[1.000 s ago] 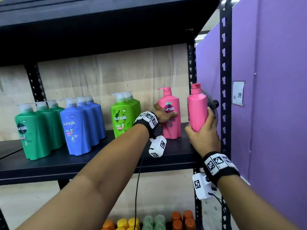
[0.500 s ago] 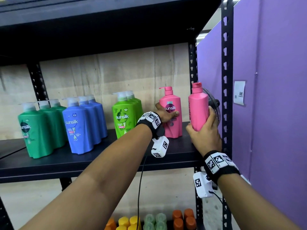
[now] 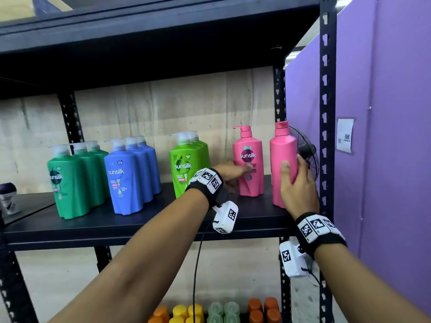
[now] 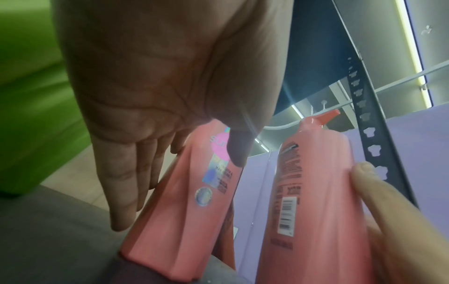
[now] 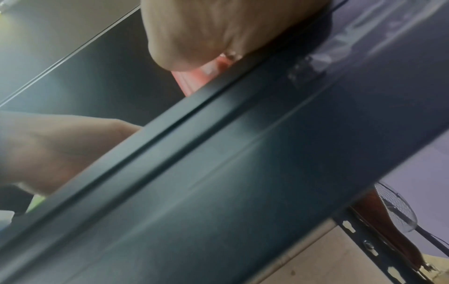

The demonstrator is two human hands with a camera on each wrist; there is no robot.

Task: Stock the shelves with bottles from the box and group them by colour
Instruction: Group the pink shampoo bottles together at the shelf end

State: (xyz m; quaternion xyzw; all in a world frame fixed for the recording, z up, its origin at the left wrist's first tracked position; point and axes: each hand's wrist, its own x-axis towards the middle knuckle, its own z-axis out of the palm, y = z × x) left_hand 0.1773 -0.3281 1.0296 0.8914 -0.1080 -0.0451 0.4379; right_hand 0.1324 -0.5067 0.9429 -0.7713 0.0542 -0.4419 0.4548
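Two pink bottles stand at the right end of the black shelf (image 3: 140,226). My left hand (image 3: 229,172) holds the pink pump bottle (image 3: 248,180), whose label faces me. In the left wrist view the left hand (image 4: 150,96) has its fingers along one side of this bottle (image 4: 189,221) and its thumb on the label. My right hand (image 3: 297,185) grips the second pink bottle (image 3: 282,155), thumb in front and fingers round the right side. This second bottle (image 4: 311,192) is upright, with its base at the shelf board. The right wrist view shows only my palm (image 5: 206,28) and a pink sliver (image 5: 196,78).
On the same shelf stand rows of dark green bottles (image 3: 70,183), blue bottles (image 3: 126,180) and light green bottles (image 3: 186,169). A metal upright (image 3: 326,113) and a purple wall (image 3: 384,159) close the right side, with a fan (image 3: 306,155) behind. Coloured caps (image 3: 221,311) show on the shelf below.
The right hand's pink bottle has come down a little, and its base now shows at the shelf board. The left hand stays on the labelled pink bottle. My view has shifted slightly.
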